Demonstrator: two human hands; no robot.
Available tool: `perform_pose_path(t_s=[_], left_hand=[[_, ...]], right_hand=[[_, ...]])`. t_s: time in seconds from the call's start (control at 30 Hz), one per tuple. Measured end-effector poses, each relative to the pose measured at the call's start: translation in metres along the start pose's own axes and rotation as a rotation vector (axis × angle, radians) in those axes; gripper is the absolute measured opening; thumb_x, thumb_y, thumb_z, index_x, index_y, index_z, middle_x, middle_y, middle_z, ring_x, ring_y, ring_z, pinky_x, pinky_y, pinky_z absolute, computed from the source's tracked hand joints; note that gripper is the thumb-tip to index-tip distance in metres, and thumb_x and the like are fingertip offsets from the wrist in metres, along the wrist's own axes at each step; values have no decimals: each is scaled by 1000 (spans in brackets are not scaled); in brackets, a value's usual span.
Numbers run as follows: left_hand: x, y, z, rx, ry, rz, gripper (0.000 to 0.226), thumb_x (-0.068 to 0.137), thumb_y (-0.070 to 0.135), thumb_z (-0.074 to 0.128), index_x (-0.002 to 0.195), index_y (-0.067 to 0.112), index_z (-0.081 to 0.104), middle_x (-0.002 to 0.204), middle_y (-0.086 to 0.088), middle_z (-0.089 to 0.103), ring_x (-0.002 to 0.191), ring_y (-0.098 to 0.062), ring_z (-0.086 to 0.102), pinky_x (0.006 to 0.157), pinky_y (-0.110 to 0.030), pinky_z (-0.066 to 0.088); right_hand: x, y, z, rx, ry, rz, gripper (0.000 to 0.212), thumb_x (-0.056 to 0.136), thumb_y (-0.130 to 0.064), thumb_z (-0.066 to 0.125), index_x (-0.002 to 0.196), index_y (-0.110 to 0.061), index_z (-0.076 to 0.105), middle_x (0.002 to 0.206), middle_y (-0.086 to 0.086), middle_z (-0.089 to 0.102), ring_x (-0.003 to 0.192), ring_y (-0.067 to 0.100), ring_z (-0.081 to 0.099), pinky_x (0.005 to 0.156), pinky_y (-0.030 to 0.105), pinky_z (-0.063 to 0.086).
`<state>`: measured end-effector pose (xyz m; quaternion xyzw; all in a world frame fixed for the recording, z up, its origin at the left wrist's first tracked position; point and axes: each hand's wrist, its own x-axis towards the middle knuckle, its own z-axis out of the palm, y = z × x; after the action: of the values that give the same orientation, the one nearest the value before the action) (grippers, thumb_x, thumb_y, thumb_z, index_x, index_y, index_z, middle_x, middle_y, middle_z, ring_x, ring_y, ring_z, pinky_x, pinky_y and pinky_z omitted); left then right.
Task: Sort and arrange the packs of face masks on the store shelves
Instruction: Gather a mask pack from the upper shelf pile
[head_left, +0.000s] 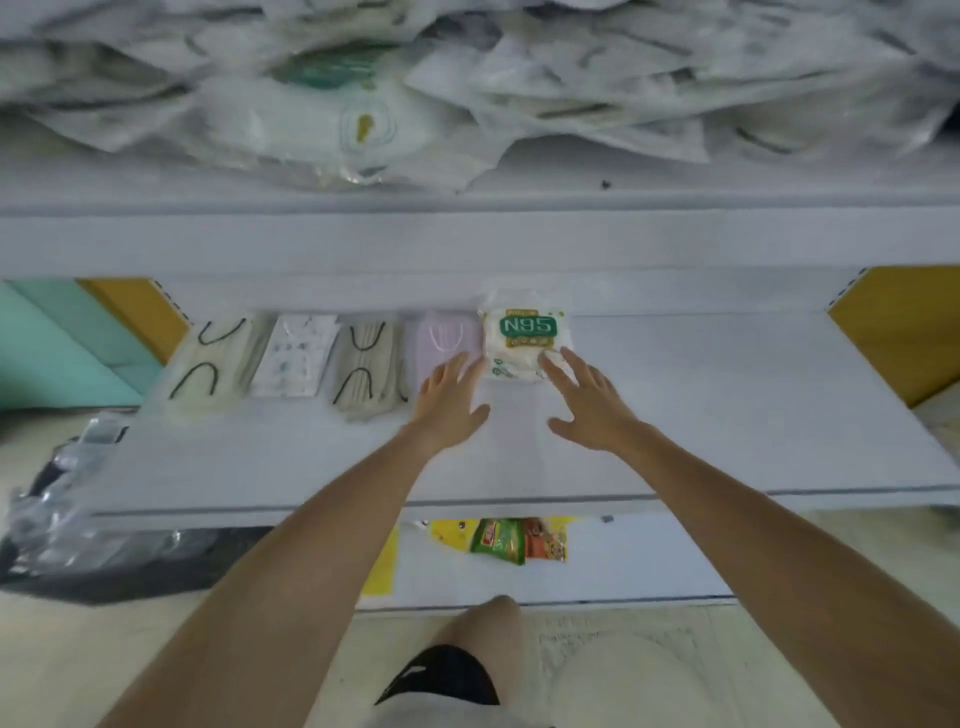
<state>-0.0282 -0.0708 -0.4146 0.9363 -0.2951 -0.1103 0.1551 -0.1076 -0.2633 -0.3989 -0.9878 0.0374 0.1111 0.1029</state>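
The white middle shelf (727, 405) is carrying a row of five mask packs. The N95 pack (527, 335) is lying against the fingertips (551, 359) of the right hand (587, 405). The pink pack (441, 338) is sitting just beyond the fingertips (460, 359) of the left hand (449, 400). Left of those, a beige pack (366, 369), a white printed pack (296, 356) and a cream pack (215, 364) are lying side by side.

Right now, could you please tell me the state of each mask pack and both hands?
N95 pack: flat, label up, right end of row.
pink pack: flat, beside it.
grey pack: flat.
patterned pack: flat.
pale pack: flat.
heap on upper shelf: jumbled.
left hand: open, fingertips at pink pack.
right hand: open, fingertips on N95 pack.
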Motion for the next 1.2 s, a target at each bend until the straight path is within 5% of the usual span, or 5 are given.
perform_pose_path(t_s=[0.23,0.53,0.67,0.83,1.2], left_hand=[[-145,22,-86,22,149,153,53,96,29,49,145,15,33,143,-6,44,130,-26,41,104,-36,34],[-250,24,-229,217,670,283,46,91,34,40,125,10,58,116,-8,65,101,-27,63,77,-34,51],[-241,16,-281,142,695,165,41,97,25,46,136,15,46,135,-4,50,122,-23,47,91,-32,40],[-213,-6,-301,157,505,188,49,97,26,47,144,19,35,144,-2,40,132,-20,35,101,-29,30],[-152,-50,-292,288,289,170,83,79,71,2,149,29,20,155,6,23,142,-17,20,115,-36,16]], right_hand=[[-111,-76,-69,-60,98,-356,64,96,-39,44,150,-26,13,158,-1,12,144,17,13,114,28,9],[-163,-179,-170,-30,680,-804,41,87,-27,47,121,-10,62,121,11,63,104,28,64,83,38,52],[-147,-213,-208,75,795,-658,40,88,-24,53,125,-7,57,126,14,58,113,30,57,87,40,50],[-113,-225,-230,-148,488,-263,64,90,-32,55,146,-21,25,149,1,26,134,25,23,107,37,25],[-96,-207,-201,-6,718,-335,16,88,-13,56,92,-10,71,113,7,66,102,30,59,92,36,39]])
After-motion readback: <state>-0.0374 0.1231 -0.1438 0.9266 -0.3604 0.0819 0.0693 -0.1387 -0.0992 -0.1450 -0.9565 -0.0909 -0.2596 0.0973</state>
